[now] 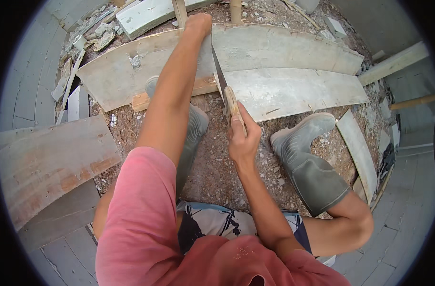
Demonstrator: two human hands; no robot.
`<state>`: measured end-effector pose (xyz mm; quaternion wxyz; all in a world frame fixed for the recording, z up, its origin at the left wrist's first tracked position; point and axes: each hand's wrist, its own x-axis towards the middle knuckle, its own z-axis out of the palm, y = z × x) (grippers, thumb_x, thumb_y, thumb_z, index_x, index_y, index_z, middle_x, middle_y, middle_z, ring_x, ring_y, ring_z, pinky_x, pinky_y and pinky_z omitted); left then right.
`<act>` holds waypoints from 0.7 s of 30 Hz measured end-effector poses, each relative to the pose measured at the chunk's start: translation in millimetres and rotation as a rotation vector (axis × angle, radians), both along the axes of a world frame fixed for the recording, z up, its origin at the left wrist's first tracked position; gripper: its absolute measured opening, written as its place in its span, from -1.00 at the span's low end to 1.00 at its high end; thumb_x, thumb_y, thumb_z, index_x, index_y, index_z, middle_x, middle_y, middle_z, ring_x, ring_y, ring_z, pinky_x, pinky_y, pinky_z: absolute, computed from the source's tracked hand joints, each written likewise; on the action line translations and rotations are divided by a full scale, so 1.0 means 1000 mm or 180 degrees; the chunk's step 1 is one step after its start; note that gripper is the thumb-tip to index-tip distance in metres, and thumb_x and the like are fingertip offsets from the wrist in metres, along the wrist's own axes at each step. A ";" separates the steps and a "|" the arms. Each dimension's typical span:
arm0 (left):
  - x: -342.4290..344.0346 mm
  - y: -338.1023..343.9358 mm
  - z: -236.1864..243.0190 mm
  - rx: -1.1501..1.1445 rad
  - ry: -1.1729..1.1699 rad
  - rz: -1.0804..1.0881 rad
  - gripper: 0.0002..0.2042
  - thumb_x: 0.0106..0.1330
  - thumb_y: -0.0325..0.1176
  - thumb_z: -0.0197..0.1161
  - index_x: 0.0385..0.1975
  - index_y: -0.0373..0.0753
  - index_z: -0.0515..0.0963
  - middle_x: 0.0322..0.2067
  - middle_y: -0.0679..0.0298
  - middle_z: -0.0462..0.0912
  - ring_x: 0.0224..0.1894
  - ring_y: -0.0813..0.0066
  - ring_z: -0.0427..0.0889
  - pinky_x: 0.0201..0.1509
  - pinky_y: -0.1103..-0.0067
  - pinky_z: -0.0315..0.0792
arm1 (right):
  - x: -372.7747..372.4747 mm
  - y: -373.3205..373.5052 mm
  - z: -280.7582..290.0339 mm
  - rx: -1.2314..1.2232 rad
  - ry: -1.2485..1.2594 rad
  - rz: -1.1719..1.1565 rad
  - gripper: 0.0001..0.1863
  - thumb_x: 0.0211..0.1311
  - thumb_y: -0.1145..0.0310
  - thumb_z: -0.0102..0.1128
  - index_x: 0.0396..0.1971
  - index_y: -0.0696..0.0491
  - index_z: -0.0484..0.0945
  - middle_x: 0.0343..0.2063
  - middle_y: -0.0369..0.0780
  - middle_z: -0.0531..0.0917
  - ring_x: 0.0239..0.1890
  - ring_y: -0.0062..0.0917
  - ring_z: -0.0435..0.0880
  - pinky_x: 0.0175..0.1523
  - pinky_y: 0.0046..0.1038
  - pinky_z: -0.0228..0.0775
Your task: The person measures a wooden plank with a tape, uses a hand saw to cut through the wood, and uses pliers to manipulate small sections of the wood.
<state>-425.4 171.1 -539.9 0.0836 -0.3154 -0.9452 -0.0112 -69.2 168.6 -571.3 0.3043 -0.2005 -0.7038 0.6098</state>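
My right hand is wrapped round the wooden handle of a handsaw. The narrow blade points away from me and meets a long, pale wooden board at a line across its width. Beside that line my left hand is closed on the board's far edge; its fingertips are hidden. A second pale board lies nearer me, to the right of the saw. Under the long board, left of the blade, a short timber block shows, partly covered by my left forearm.
My rubber boots stand apart on rubble-strewn ground. At left lie stained boards; a narrow board lies at right. Beyond the long board are a white block and upright wooden posts. A timber beam leans at right.
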 end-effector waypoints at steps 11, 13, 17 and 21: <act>-0.010 0.012 -0.003 -0.0074 0.0113 -0.0284 -0.63 0.08 -0.10 0.43 -0.25 -0.27 0.65 -0.23 -0.01 0.69 -0.10 0.03 0.67 -0.03 0.26 0.54 | -0.011 0.004 -0.019 0.0392 -0.0111 0.0150 -0.53 0.27 0.43 -0.03 0.11 0.41 0.41 -0.60 -0.28 0.50 -0.62 -0.68 0.36 -0.51 -0.56 0.23; -0.028 0.013 -0.012 -0.0066 0.0239 -0.0296 -0.58 0.10 0.00 0.40 -0.25 -0.25 0.67 -0.23 0.01 0.70 -0.11 0.06 0.68 -0.05 0.28 0.54 | -0.023 -0.023 0.003 0.0571 -0.0131 0.0212 -0.51 0.24 0.42 -0.03 0.10 0.44 0.40 -0.37 -0.01 0.55 -0.36 -0.38 0.52 -0.25 -0.43 0.36; -0.013 0.032 -0.004 -0.0307 0.0125 -0.0261 -0.81 0.03 -0.32 0.37 -0.38 -0.24 0.70 -0.29 0.02 0.72 -0.18 0.17 0.72 -0.12 0.33 0.62 | 0.012 -0.008 -0.003 -0.0008 -0.0205 -0.0021 -0.47 0.21 0.40 -0.02 0.11 0.46 0.37 -0.10 0.28 0.58 -0.05 -0.08 0.66 0.03 -0.27 0.48; -0.023 0.017 -0.011 -0.0153 0.0091 0.0037 -0.83 0.03 -0.31 0.38 -0.43 -0.26 0.69 -0.33 0.00 0.71 -0.22 0.15 0.73 -0.14 0.33 0.62 | 0.007 0.026 -0.035 0.0285 0.0210 0.0195 -0.53 0.30 0.41 -0.09 0.12 0.40 0.42 -0.56 -0.26 0.56 -0.63 -0.78 0.34 -0.56 -0.64 0.15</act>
